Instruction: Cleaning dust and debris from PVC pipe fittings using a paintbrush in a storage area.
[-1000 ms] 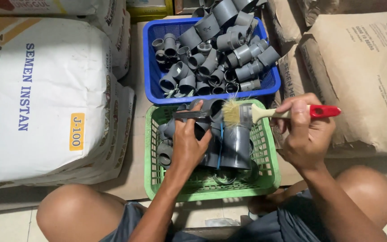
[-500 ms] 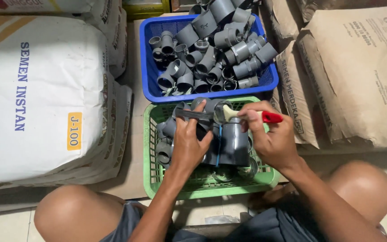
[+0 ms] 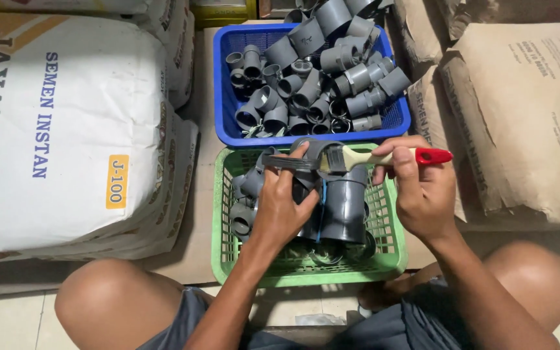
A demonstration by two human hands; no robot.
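My left hand [image 3: 284, 206] grips a grey pipe fitting [image 3: 307, 155] and holds it up over the green basket [image 3: 223, 249]. My right hand [image 3: 420, 188] holds a paintbrush [image 3: 384, 157] with a pale wooden handle and a red end. The bristles rest on the fitting at its right side. Several more grey pipe fittings [image 3: 345, 207] lie in the green basket under my hands, partly hidden by them.
A blue basket [image 3: 223, 104] heaped with grey pipe fittings stands just beyond the green one. A large white sack [image 3: 59, 129] lies on the left, brown paper sacks [image 3: 520, 110] on the right. My bare knees [image 3: 108, 304] frame the near edge.
My right hand drew in to the left with the brush, then shifted back out a little. The bristles stay on the fitting that my left hand holds.
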